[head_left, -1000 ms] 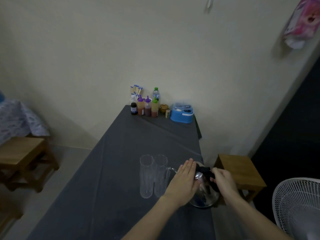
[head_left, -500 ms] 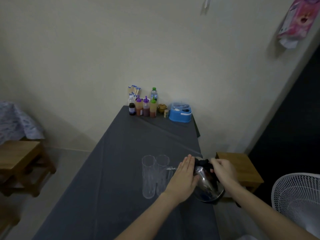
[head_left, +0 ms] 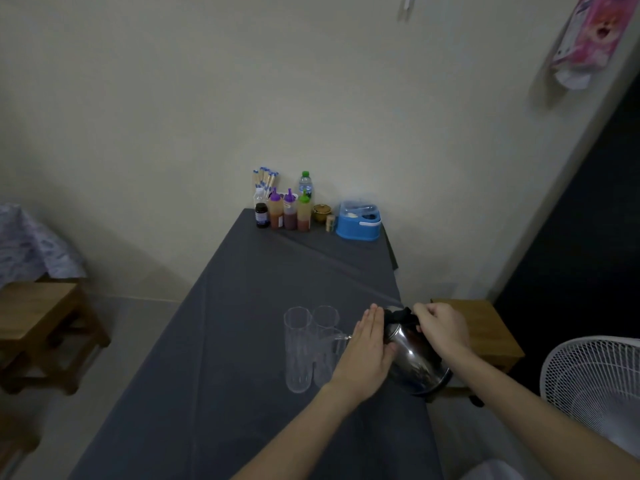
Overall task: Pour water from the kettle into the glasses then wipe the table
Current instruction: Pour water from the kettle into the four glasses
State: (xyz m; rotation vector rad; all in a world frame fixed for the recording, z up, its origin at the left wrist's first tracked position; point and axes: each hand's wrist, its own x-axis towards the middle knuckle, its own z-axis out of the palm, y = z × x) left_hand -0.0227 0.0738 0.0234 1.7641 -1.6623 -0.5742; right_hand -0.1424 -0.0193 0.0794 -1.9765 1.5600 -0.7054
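Note:
A shiny steel kettle [head_left: 414, 362] with a black lid and handle is tilted left, its spout over the right of two tall clear glasses. The right glass [head_left: 325, 344] and the left glass [head_left: 297, 348] stand side by side on the dark grey tablecloth [head_left: 242, 323]. My right hand [head_left: 441, 329] grips the kettle's black handle. My left hand [head_left: 367, 351] lies flat against the kettle's left side, fingers straight and together. Whether water is flowing cannot be seen.
Sauce bottles [head_left: 289, 211], a water bottle [head_left: 305, 183], a small jar and a blue box [head_left: 359, 223] line the table's far end by the wall. Wooden stools stand left [head_left: 45, 327] and right [head_left: 485, 327]. A white fan [head_left: 595, 389] is at the lower right.
The kettle has been lifted and tipped further left toward the glasses. Both hands moved up with it.

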